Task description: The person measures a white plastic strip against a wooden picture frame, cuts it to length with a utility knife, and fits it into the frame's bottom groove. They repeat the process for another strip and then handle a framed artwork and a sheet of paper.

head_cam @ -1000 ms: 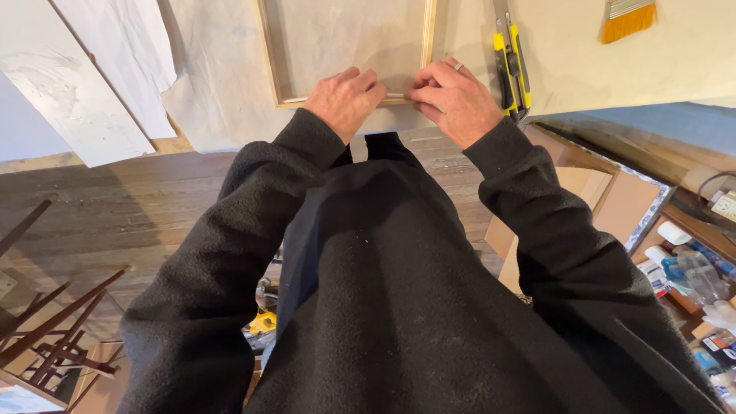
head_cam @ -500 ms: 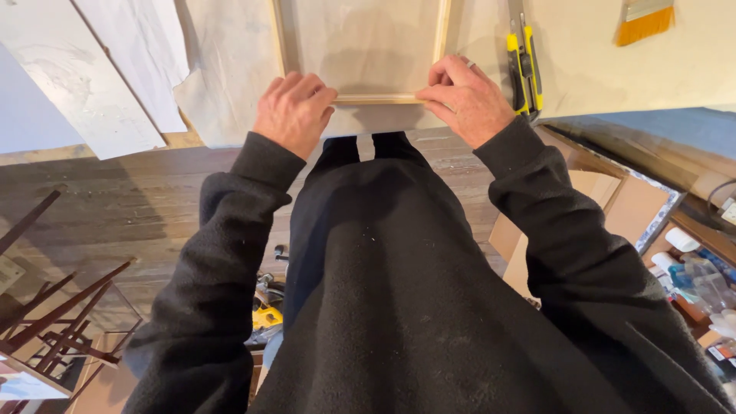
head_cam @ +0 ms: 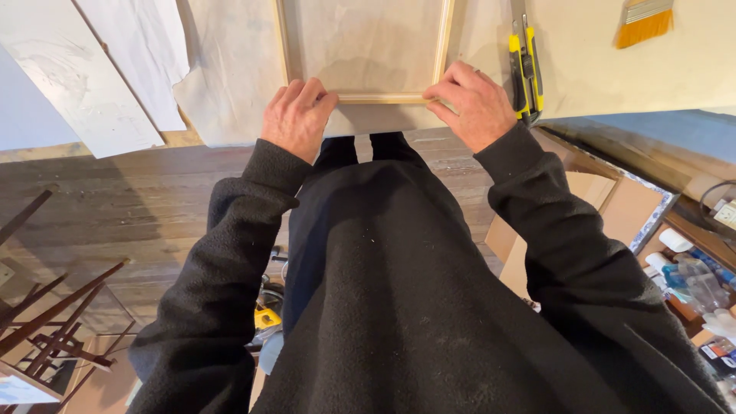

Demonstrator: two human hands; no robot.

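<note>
Head view shows both your hands on the near rail of a pale wooden rectangular stretcher frame (head_cam: 366,97) lying on a beige sheet of canvas (head_cam: 230,69) spread over the table. Your left hand (head_cam: 295,119) presses down near the frame's near-left corner, fingers curled over the rail. Your right hand (head_cam: 471,103) sits at the near-right corner, its fingers bent over the rail's edge; whether they pinch the canvas underneath cannot be told from here.

To do this well, keep the two hands level with each other so the rail stays parallel to the canvas edge. Press with flat fingertips rather than the heel, so the frame does not skate on the cloth. Leave an even canvas margin on every side. Mind the yellow and black utility knife (head_cam: 525,65) just beside your right hand; it looks close enough to nudge. A yellow-bristled flat brush (head_cam: 642,19) lies well apart at the far right.

Against the picture a second ago, your hands have spread apart from the middle of the rail out to its corners, and the frame now sits more squarely in front of you.
</note>
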